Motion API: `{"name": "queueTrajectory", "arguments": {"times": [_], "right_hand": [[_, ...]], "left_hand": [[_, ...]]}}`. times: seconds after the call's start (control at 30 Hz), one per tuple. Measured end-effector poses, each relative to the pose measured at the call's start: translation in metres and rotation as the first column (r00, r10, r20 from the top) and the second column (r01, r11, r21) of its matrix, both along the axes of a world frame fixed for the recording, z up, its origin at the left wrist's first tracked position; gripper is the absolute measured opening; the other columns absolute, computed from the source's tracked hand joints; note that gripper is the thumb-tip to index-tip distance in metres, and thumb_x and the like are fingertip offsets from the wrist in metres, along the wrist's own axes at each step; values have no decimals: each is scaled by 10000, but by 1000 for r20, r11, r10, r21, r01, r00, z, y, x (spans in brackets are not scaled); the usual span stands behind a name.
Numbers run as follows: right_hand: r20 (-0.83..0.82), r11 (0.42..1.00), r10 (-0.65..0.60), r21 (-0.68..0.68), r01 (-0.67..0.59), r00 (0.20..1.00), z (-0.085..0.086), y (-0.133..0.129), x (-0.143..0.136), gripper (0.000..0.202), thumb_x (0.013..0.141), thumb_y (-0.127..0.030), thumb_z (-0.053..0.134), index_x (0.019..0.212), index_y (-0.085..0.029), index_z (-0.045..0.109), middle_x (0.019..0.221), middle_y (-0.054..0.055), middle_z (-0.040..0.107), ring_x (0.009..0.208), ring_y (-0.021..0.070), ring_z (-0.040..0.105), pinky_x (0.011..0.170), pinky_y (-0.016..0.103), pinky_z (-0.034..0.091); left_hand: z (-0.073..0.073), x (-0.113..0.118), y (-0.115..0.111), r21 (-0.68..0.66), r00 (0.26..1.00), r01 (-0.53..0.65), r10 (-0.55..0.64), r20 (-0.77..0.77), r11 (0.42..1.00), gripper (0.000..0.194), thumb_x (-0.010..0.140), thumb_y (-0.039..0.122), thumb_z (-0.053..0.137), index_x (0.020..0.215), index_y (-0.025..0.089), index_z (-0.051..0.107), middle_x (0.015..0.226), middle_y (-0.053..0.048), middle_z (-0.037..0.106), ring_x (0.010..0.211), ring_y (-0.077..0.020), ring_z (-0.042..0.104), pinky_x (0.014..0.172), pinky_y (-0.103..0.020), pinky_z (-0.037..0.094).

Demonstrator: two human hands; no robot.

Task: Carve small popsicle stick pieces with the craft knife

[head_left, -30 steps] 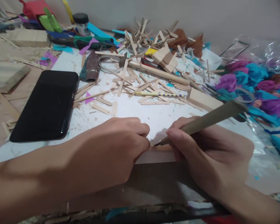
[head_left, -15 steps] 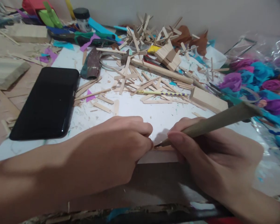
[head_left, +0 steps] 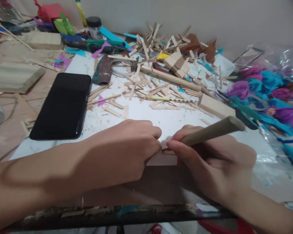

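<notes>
The right hand (head_left: pixel 217 162) has its fingers closed around a tool with a thick handle (head_left: pixel 212 131). Its tip meets a thin wooden strip (head_left: pixel 169 152), which lies nearer the person than the phone (head_left: pixel 61 105). The left hand (head_left: pixel 129 151) is curled at the strip; its grip I cannot tell.

The phone (head_left: pixel 61 105) at left is black, smooth and glossy. Wood blocks (head_left: pixel 216 106) look pale and matt, and the sticks (head_left: pixel 161 86) plain wood. The paper (head_left: pixel 139 112) looks white and matt; at far right, clear plastic (head_left: pixel 286 63) shines, crinkled.
</notes>
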State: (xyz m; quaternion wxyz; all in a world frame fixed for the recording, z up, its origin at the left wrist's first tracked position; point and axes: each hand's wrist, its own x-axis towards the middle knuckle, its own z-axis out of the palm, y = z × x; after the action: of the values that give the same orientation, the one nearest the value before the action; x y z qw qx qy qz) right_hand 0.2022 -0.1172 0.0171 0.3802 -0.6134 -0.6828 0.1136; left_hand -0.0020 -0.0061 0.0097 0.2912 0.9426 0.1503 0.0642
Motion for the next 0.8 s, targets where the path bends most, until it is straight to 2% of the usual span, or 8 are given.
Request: {"name": "queueTrajectory", "arguments": {"times": [0.1,0.2,0.4,0.53,0.6,0.7,0.8], "right_hand": [[-24,999,34,1,-34,999,0,2,-1,254,1049,-330,793,813,-256,739,619,-68,655,515,105,569,491,253,426],[-12,998,70,7,-70,997,-1,5,-1,334,1073,-356,760,766,-243,692,609,-58,634,525,115,558,497,260,422],[-12,997,76,22,-76,997,-5,3,-3,275,1043,-284,762,776,-257,698,689,-30,716,591,146,628,548,280,466],[-49,998,56,36,-54,997,-9,1,-4,269,1028,-287,778,772,-264,697,677,-28,715,591,159,646,532,290,467],[-81,999,34,37,-31,996,-10,0,-5,278,1030,-302,779,767,-264,697,661,-34,694,583,155,641,531,282,481],[-132,999,-48,11,50,990,-8,1,-5,269,1052,-305,763,790,-259,716,595,-61,623,494,118,543,450,253,416],[-188,991,-132,2,134,973,-7,2,-6,247,1059,-292,755,815,-260,738,601,-59,650,501,116,569,446,245,409]], "left_hand": [[2,4,1,-11,998,-4,3,-61,1000,210,885,5,633,884,191,730,849,-10,652,797,-200,598,669,-349,359],[3,7,1,37,999,42,-41,-33,998,204,852,-15,676,849,177,747,863,-12,651,809,-194,595,686,-348,374],[2,3,0,58,998,50,-48,-40,997,205,877,-13,690,855,176,767,892,-17,649,842,-198,593,687,-357,378],[0,2,0,86,997,82,-82,0,993,216,921,-9,674,868,175,775,892,-18,651,847,-199,588,701,-362,389],[-2,2,1,105,995,87,-91,33,991,209,943,7,667,853,173,758,903,-28,658,851,-204,585,703,-362,396],[-5,1,0,120,992,95,-104,71,988,240,939,10,673,781,190,693,889,-32,664,841,-203,576,719,-354,404],[-7,0,-3,119,992,82,-92,82,990,271,973,14,649,783,207,652,895,-28,683,851,-199,588,758,-346,415]]}}
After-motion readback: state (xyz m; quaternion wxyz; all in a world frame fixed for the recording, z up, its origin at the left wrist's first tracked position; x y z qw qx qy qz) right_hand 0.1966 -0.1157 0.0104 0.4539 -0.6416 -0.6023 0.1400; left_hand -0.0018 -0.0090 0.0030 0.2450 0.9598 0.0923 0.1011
